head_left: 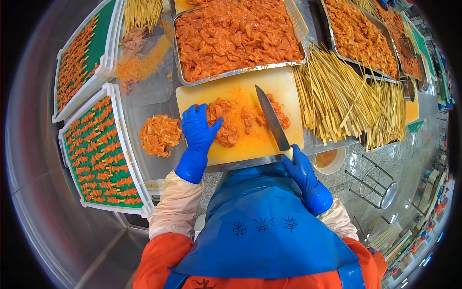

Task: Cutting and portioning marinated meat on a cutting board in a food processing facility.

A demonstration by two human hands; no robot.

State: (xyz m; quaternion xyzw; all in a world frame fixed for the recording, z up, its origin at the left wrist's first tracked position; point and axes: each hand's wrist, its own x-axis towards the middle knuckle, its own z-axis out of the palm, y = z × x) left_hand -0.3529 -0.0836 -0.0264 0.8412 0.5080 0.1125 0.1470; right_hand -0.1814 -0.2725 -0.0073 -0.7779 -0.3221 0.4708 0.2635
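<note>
A kitchen knife (pixel 273 118) with a pale handle lies slantwise over the yellowish cutting board (pixel 284 79), its tip pointing away from me. My right hand (pixel 299 166), in a blue glove, is closed around the handle at the board's near edge. Left of the blade, my blue-gloved left hand (pixel 198 132) rests at the board's left edge, thumb spread from the fingers. Its thumb touches a pile of orange marinated meat pieces (pixel 225 127). Smaller meat pieces (pixel 279 113) lie around the blade, some partly hidden behind it.
Beyond the board stands a metal tray (pixel 240 70) heaped with marinated meat. Bamboo skewers (pixel 337 96) are piled at its right. A heap of paler meat (pixel 160 136) sits left of the board, beside a white crate (pixel 137 178) of skewered meat. A metal stool (pixel 385 195) stands right.
</note>
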